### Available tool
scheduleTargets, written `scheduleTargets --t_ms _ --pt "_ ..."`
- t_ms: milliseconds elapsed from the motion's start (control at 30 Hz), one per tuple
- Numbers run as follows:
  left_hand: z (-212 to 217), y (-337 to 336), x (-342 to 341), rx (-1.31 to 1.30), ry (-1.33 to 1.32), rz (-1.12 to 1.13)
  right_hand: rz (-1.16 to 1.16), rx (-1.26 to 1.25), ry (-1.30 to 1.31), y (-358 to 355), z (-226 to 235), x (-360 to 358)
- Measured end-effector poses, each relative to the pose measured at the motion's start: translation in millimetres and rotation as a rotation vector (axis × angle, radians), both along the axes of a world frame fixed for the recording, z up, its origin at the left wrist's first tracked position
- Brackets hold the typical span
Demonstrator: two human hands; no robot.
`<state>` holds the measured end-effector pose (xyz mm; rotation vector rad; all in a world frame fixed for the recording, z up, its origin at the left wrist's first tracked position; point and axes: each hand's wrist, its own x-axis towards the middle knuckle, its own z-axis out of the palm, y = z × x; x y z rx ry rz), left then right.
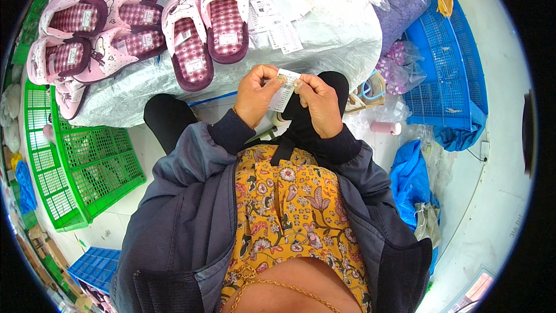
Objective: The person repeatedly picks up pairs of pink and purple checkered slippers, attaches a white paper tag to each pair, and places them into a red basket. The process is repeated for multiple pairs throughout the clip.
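Between my two hands, above my lap, is a small white printed label (282, 94). My left hand (255, 94) pinches its upper left edge with thumb and finger. On the other side, my right hand (319, 101) grips the upper right edge the same way. Just beyond, on the covered table (341, 40), a pair of pink slippers with dark red checked insoles stands toes away from me: the left slipper (190, 52) and the right slipper (227, 23). More printed paper labels (284, 36) lie to the right of that pair.
Several more pink slippers (72, 16) crowd the table's left side. A green plastic crate (104, 156) stands at the left, blue crates (440, 75) at the right. Purple bagged material (399, 8) rests near the table's right end. A pink roll (385, 128) and blue plastic sheeting (410, 177) lie on the floor.
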<state>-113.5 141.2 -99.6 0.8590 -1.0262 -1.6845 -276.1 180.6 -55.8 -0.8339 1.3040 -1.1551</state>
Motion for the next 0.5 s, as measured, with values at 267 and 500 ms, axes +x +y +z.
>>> scheduleTargets --t_ms 267,500 --pt "13.5 0.9 3.8 -0.27 -0.307 0.101 -0.088 -0.21 0.145 2.0 9.1 -4.7" --pt "18.1 1.1 4.0 -0.316 -0.295 0.102 -0.034 -0.279 0.469 -8.9 14.8 -12.5"
